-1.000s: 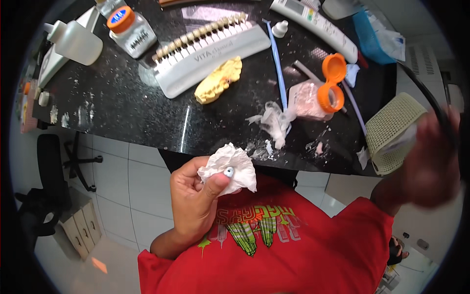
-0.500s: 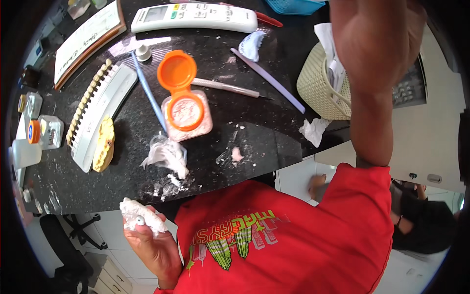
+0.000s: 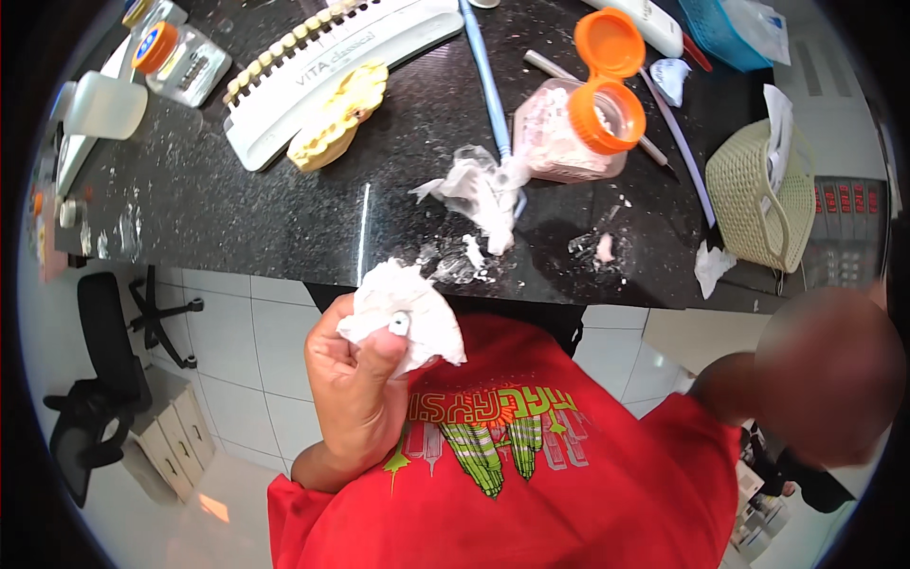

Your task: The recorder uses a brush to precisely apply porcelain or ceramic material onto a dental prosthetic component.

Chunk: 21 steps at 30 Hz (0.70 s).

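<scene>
My left hand [image 3: 365, 379] is closed around a crumpled white tissue [image 3: 417, 308], just off the bench's front edge. At the thumb tip, against the tissue, is a small white hollow piece [image 3: 399, 323] that looks like a tooth crown. Out at the right rim is my right hand [image 3: 839, 375], a blur whose fingers I cannot make out. On the black bench beyond the left hand lie a crumpled clear plastic film [image 3: 481, 192] and a jar of pale pink powder [image 3: 550, 137] with its orange flip lid [image 3: 609, 43] up.
A yellow dental cast [image 3: 336, 119] lies against a tooth shade guide [image 3: 351, 57]. A blue-handled tool [image 3: 486, 81] and a lilac one [image 3: 684, 147] rest on the bench [image 3: 256, 213]. At the right stands a woven cream basket [image 3: 758, 194]. An orange-lidded jar [image 3: 185, 64] is at the left.
My right hand has swung down from the top right to the right rim. My left hand, still holding the tissue and small piece, now appears nearer the middle. The whole view has shifted.
</scene>
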Motion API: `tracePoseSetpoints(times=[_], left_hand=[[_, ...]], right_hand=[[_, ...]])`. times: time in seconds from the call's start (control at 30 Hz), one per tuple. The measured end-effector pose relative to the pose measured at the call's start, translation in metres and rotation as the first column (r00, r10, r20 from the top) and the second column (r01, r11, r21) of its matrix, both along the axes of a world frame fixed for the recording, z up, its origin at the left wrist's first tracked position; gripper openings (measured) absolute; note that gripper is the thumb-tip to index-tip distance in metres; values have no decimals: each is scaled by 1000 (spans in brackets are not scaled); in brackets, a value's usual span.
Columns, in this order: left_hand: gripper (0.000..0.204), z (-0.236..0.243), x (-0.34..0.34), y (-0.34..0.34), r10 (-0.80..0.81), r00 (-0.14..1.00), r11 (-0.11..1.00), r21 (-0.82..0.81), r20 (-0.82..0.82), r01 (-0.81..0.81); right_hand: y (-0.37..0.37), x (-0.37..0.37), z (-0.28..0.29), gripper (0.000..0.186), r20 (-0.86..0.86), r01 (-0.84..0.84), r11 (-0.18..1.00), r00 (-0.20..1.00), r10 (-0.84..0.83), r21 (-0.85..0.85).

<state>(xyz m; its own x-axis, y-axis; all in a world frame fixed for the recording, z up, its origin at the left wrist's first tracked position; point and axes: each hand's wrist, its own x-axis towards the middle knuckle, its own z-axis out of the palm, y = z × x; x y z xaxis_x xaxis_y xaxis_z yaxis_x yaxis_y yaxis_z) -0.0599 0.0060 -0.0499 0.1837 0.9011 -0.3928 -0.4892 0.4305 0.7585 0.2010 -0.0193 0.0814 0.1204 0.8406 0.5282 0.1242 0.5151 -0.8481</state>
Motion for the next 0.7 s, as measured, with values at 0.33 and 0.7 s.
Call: tracePoseSetpoints(times=[0.33,0.7], left_hand=[[49,-3,6,3,-5,999,1000,20,-34,6],[47,-9,4,0,15,1000,999,51,-14,-14]], right_hand=[[10,-57,-103,13,194,96,980,979,-62,-173],[19,-57,-105,15,293,82,990,955,-46,-114]])
